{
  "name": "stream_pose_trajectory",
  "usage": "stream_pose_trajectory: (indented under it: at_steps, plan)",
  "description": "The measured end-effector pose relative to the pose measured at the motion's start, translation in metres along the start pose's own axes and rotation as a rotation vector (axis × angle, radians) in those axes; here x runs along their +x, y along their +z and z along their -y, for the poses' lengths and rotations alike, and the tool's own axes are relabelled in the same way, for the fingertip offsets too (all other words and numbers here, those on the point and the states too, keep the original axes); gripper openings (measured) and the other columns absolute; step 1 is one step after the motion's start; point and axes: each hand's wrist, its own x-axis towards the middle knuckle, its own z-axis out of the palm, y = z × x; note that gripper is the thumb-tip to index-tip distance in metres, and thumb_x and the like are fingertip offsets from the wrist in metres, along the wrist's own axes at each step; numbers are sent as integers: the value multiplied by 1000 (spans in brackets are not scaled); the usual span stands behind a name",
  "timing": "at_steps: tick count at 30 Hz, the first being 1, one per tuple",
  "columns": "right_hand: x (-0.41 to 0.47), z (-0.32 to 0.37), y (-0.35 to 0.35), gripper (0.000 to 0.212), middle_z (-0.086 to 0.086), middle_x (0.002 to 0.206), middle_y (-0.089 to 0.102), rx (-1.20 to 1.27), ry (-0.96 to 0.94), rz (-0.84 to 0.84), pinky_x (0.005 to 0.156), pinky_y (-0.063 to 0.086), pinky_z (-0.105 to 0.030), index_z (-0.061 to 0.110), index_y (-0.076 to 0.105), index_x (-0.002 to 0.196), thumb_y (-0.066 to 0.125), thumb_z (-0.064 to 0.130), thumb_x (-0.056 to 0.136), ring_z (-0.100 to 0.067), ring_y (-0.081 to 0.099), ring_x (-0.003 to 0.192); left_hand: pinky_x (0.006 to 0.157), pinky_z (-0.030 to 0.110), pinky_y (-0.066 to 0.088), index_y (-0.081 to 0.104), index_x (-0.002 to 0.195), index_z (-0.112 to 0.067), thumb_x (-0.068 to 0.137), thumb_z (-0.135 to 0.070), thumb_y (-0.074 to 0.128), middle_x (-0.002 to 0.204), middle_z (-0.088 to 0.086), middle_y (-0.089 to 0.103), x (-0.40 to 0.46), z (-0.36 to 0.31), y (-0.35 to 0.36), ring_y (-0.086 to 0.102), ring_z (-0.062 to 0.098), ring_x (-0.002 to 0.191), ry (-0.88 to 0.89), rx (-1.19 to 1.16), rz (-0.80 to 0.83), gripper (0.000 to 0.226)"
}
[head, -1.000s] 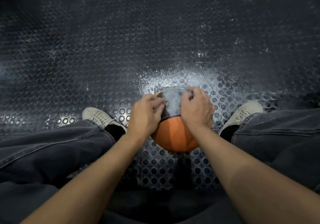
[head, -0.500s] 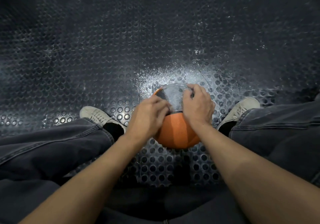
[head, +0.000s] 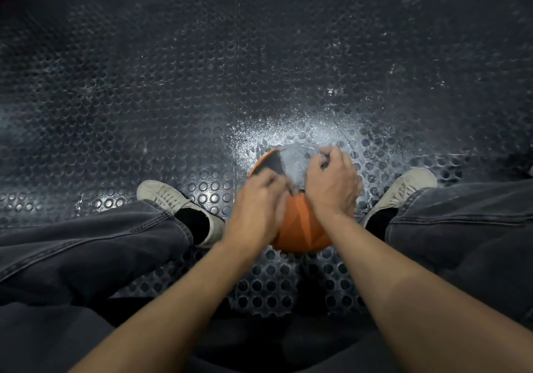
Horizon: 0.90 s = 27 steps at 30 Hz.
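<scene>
While the ball sits on the floor between the two shoes, the work seems to be rubbing or scraping its dusty top. The right hand clamps the top with tightly curled fingers. The left hand lies across the ball's left side, too blurred to tell how far its fingers are bent.

To do this well, I judge the ball should stay wedged low between the feet. One hand should pin it while the other works in short strokes, turning it a little as each patch is done, since a round ball rolls easily on the studs.

Whether the right fingers pinch some small tool is hidden. Pale powder on the floor blends with the grey patch, so the patch's edge is hard to trace, and the ball's underside is out of sight.
</scene>
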Motion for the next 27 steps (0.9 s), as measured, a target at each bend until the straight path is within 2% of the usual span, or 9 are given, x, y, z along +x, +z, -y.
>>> stream_pose_trajectory:
  at_steps: [2, 3, 7, 12, 16, 19, 22, 25, 27]
  plan:
    - [2, -6, -4, 26, 7, 116, 60, 7, -12, 20, 105, 34, -44, 27, 59, 115, 42, 30, 97, -14, 49, 110, 75, 41, 51, 67, 104, -16, 92, -18, 55, 100, 0, 59, -10, 2, -3, 58, 22, 87, 146, 10, 108, 17]
    - [2, -6, -4, 25, 8, 116, 60, 8, -25, 35, 105, 34, -44, 28, 59, 115, 42, 31, 98, -13, 48, 109, 76, 41, 51, 68, 103, -15, 92, -18, 56, 100, 0, 59, -2, 8, -6, 58, 21, 87, 144, 24, 100, 16]
    - [-1, 3, 1, 23, 9, 112, 59, 2, -15, 8, 106, 32, -42, 28, 58, 111, 41, 31, 96, -13, 48, 110, 77, 40, 52, 70, 101, -11, 95, -17, 55, 100, 0, 61, 25, 14, -6, 59, 17, 85, -107, 36, -88, 18]
    - [-1, -4, -4, 21, 7, 110, 57, -1, -15, 13, 102, 33, -43, 26, 58, 110, 43, 29, 96, -17, 49, 109, 73, 39, 51, 68, 105, -15, 93, -19, 55, 102, -1, 59, -2, 8, -9, 57, 19, 87, 189, 55, 121, 19]
    - [-2, 1, 0, 18, 13, 103, 49, -23, -33, 23, 103, 29, -42, 27, 55, 107, 41, 31, 97, -10, 42, 103, 79, 36, 51, 70, 106, -15, 95, -18, 56, 102, -2, 60, 29, 21, -9, 61, 19, 87, -130, 13, -58, 19]
    - [-2, 2, 0, 17, 11, 103, 47, -23, -4, 13, 104, 31, -45, 26, 55, 104, 41, 30, 95, -13, 42, 103, 73, 38, 52, 68, 107, -16, 93, -19, 55, 103, -3, 59, 4, 5, -8, 59, 18, 85, 40, 52, 9, 19]
    - [9, 4, -9, 12, 7, 103, 46, -60, 38, 70, 92, 29, -40, 23, 51, 95, 41, 30, 96, -18, 42, 102, 71, 40, 53, 68, 103, -18, 93, -21, 55, 102, -3, 60, 1, 11, -18, 59, 19, 86, 196, 64, 151, 18]
    - [18, 11, -8, 12, 1, 105, 47, -45, 81, 90, 91, 27, -40, 21, 49, 94, 42, 30, 96, -21, 44, 102, 75, 43, 53, 71, 102, -15, 93, -20, 55, 103, -1, 62, 33, 22, -14, 61, 21, 86, 1, 78, 26, 19]
    - [19, 10, -6, 16, 1, 113, 50, -38, 87, 97, 97, 29, -43, 25, 52, 105, 41, 33, 97, -20, 45, 105, 74, 43, 53, 71, 102, -15, 93, -18, 55, 103, -1, 62, 26, 17, -7, 61, 21, 86, -13, 78, -17, 19]
